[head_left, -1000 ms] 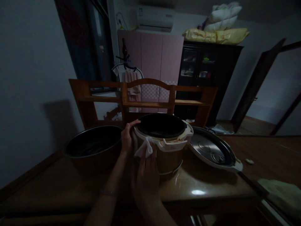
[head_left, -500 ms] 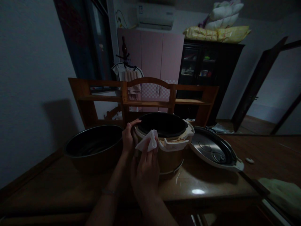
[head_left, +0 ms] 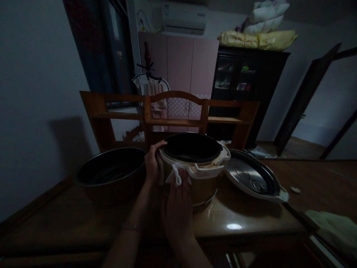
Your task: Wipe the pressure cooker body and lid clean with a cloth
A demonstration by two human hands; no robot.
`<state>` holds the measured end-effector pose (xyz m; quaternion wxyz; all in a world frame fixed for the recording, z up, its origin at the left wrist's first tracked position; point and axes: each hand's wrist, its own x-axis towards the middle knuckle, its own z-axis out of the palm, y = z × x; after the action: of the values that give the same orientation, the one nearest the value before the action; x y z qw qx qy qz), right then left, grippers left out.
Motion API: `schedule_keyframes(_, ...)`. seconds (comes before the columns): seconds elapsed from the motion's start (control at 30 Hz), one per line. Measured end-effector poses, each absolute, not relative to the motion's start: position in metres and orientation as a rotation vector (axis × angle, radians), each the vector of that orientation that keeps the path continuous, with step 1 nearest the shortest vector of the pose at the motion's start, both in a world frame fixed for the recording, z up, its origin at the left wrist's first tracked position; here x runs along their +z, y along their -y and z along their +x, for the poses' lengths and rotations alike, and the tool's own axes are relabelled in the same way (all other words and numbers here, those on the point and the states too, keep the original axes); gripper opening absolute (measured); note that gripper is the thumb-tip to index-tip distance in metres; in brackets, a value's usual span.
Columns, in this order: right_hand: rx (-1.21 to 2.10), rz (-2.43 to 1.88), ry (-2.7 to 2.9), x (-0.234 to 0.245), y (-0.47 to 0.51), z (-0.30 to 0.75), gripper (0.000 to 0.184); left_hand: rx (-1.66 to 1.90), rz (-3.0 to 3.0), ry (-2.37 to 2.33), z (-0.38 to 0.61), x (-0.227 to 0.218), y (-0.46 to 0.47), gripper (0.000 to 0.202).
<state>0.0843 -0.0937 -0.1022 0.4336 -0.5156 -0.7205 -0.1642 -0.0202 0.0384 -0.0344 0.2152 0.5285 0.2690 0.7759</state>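
Observation:
The rice cooker body [head_left: 206, 188], with a white rim and a dark round opening, stands upright in the middle of the table. My left hand [head_left: 152, 162] grips its left side, fingers reaching over the rim. A white tissue [head_left: 176, 174] is under the fingers of my right hand [head_left: 178, 208], which presses it against the cooker's front just below the rim. Left of my hands is a dark round pot [head_left: 111, 190] with a wide opening. To the right, a cooker lid [head_left: 242, 173] lies with its metal inner side up.
A wooden shelf rack [head_left: 175, 122] rises along the table's [head_left: 223, 225] back edge. The wall [head_left: 36, 111] is close on the left. Behind stand a pink wardrobe [head_left: 180, 63] and a black cabinet [head_left: 256, 74]. A pale green cloth [head_left: 334, 230] lies at the lower right.
My right hand has moved down a little and slightly right with the tissue, which is now more crumpled against the cooker. My left hand has kept its place.

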Motion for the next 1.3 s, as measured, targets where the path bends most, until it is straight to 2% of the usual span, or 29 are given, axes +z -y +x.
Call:
schedule_keyframes(0.27,-0.355,-1.255,1.79,-0.1,0.09,0.081,0.077,2.199,1.449,-0.769,-0.016,-0.034,-0.038,0.055)
schedule_keyframes(0.47,-0.393,-1.146,1.85,-0.076,0.078,0.074,0.067,2.172,1.507,-0.788,-0.022,-0.034,-0.04,0.054)
schedule_keyframes(0.63,-0.35,-1.01,2.001,-0.066,0.064,0.072,0.068,2.135,1.557,-0.812,-0.027,-0.035,-0.043,0.055)
schedule_keyframes(0.87,-0.214,-0.982,1.987,-0.083,0.057,0.07,0.063,2.134,1.563,-0.75,-0.027,-0.035,-0.04,0.056)
schedule_keyframes(1.07,-0.315,-1.087,2.05,-0.104,0.063,0.073,0.068,2.135,1.539,-0.773,-0.027,-0.036,-0.042,0.056)
schedule_keyframes(1.3,-0.404,-1.117,2.178,-0.152,0.061,0.085,0.062,2.139,1.566,-0.766,-0.025,-0.033,-0.036,0.053)
